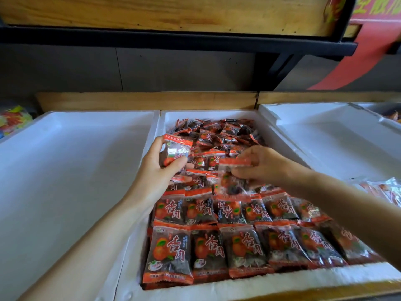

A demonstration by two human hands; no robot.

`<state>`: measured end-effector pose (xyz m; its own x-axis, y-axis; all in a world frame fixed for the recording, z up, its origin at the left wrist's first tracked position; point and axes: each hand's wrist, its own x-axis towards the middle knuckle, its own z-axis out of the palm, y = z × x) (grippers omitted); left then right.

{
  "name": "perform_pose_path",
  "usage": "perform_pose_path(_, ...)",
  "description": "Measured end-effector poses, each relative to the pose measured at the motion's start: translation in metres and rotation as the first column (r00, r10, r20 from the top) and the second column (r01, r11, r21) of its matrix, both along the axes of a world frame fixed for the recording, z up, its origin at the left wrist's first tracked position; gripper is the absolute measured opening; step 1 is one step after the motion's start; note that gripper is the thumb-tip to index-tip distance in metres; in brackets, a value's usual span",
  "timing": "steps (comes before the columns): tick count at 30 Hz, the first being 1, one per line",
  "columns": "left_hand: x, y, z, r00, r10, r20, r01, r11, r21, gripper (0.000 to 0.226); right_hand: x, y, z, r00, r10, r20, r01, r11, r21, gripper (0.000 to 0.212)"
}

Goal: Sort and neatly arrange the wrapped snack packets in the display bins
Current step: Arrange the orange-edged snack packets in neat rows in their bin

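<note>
The middle bin (238, 286), a white foam box, holds the red-and-orange snack packets. Along its near edge the tidy rows (238, 246) lie flat, face up and side by side, edges overlapping; one packet in the second row is turned upside down. Toward the far edge a loose heap (227, 133) of the same packets lies jumbled at all angles.

The left hand (156, 170) hovers over the bin's left side, thumb and fingers curled round a small stack of packets (176, 152) held upright. The right hand (262, 164) is above the middle of the bin, fingertips pinching a single packet (233, 181) by its upper part so it hangs just over the rows; this packet is motion-blurred.

The left bin (65, 159) and the right bin (325, 135) touch the middle bin on either side. Silvery packets (388, 190) show at the right edge, and bright sweets (13, 120) at the far left. A red banner (366, 57) hangs from the upper shelf (152, 11).
</note>
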<state>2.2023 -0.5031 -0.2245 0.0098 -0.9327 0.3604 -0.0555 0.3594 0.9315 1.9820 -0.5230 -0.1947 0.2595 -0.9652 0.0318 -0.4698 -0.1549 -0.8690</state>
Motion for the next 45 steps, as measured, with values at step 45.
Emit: perform_pose_path(45,-0.046,-0.008,-0.009,0.117,-0.193,0.974,0.209,0.964,0.166,0.062,-0.037,-0.026,-0.031,0.888,0.102,-0.449,-0.202,0.962,-0.181,0.010)
